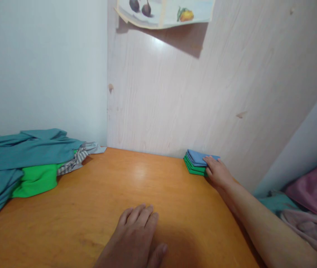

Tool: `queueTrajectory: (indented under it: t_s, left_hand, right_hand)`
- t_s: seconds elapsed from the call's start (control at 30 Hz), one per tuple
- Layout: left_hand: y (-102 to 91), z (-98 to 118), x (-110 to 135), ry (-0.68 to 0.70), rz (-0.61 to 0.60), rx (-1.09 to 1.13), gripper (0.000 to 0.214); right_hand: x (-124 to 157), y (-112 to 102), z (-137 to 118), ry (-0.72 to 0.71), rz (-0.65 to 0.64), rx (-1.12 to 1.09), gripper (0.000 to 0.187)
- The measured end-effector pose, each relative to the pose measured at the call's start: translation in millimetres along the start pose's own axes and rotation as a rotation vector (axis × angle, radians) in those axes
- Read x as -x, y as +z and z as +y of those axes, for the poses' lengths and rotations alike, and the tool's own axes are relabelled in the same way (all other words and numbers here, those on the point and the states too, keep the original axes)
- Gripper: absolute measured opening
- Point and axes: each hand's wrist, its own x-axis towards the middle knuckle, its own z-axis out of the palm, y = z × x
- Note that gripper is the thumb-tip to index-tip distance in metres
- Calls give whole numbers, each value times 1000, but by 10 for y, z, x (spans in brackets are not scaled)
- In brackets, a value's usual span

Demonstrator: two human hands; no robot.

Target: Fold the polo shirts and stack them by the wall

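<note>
My right hand (219, 173) reaches to the far right of the table, its fingers resting on the near right corner of a small stack of folded cloths. A folded blue cloth (196, 157) lies on top, and folded green cloth (193, 169) shows beneath it. Part of the stack's right side is hidden by that hand. Nearer to me, my left hand (138, 232) is palm down at the front middle of the table, fingers extended, thumb apart, holding nothing.
On the left of the wooden table (136, 178) is a loose heap: teal cloth (35, 149), bright green cloth (39, 180) and grey striped cloth (76, 160). Walls border the back. A fruit picture (172, 15) hangs above. Pink fabric (314, 186) lies beyond the right edge.
</note>
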Motion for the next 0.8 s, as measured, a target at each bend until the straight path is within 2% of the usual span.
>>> queueTrajectory:
  t_s: [0.23, 0.4, 0.57, 0.7, 0.8]
  left_hand:
    - [23, -7, 5, -7, -8, 16, 54]
    - [27, -13, 2, -21, -17, 20, 55]
    - [-4, 8, -2, -25, -19, 5, 53]
    - [-26, 9, -10, -34, -33, 1, 54]
    - [-31, 1, -23, -39, -50, -4, 55]
  right_hand:
    - [88, 54, 15, -3, -44, -28, 55]
    - [0, -8, -25, 94, -78, -122, 54]
    - [-249, -170, -273, 143, -75, -235, 63]
    - [-284, -185, -541, 126, -198, -245, 68]
    - [-270, -144, -576, 140, -236, -264, 68]
